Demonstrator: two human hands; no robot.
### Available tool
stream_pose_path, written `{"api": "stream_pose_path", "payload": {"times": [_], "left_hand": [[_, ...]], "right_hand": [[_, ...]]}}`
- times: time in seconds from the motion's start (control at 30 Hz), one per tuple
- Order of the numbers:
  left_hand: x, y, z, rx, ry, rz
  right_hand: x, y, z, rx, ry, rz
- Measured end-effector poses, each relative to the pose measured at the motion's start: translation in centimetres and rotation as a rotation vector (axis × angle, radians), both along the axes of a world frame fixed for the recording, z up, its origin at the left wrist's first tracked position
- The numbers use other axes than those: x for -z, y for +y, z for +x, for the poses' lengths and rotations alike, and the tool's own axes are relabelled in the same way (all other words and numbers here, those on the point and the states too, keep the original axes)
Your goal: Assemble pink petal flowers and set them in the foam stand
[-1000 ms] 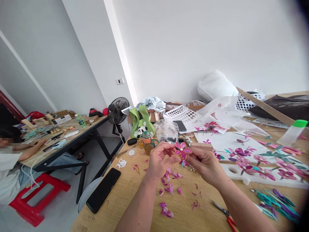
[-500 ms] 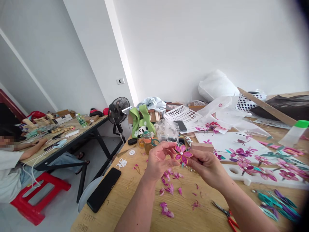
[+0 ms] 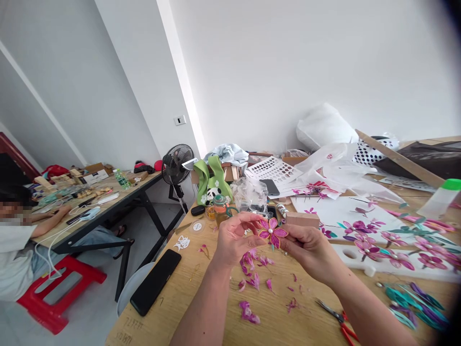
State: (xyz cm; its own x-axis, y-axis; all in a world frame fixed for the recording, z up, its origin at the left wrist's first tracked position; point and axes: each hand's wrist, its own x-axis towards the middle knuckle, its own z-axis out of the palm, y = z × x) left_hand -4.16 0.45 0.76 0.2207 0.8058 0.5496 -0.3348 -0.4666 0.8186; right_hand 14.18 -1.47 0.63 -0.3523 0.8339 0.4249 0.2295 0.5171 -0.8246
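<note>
In the head view, a magenta flower [image 3: 277, 233] with gold-edged petals and a white bead [image 3: 271, 230] at its centre is being held up between two bare hands, just above a wooden table [image 3: 201, 300]. Its left side is being gripped lightly between the thumb and forefinger of the left hand [image 3: 233, 240]. Its right side is being pinched between the thumb and fingers of the right hand [image 3: 307, 244]. Loose purple scraps [image 3: 253, 281] are being shown scattered on the wood below and in front of the flower.

Near the right forearm, a red-handled tool [image 3: 348, 330] is lying on the table, and a bundle of teal and purple leaves [image 3: 414, 300] is being seen farther right. More pink flowers [image 3: 430, 261] are being held on a white rack [image 3: 348, 254] beyond that forearm. A wooden block [image 3: 306, 219] is being partly hidden by the right hand. To the left of the left forearm, a black phone [image 3: 155, 282] is lying flat. Behind the left hand, a jar [image 3: 219, 203] is standing before a green bag [image 3: 216, 180]. At far left, a second table [image 3: 108, 192] is being used by a seated co-worker [image 3: 14, 257], near a red stool [image 3: 59, 295].
</note>
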Motion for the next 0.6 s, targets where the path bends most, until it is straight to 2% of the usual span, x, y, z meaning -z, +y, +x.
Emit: {"api": "stream_pose_path", "payload": {"times": [0.23,0.6], "left_hand": [[-0.14,0.03,-0.09,0.037,-0.020,0.019],[-0.05,-0.12,-0.10,0.045,-0.044,-0.061]], "right_hand": [[0.21,0.00,0.05,-0.011,-0.014,0.003],[-0.06,-0.30,-0.56,0.029,0.023,-0.026]]}}
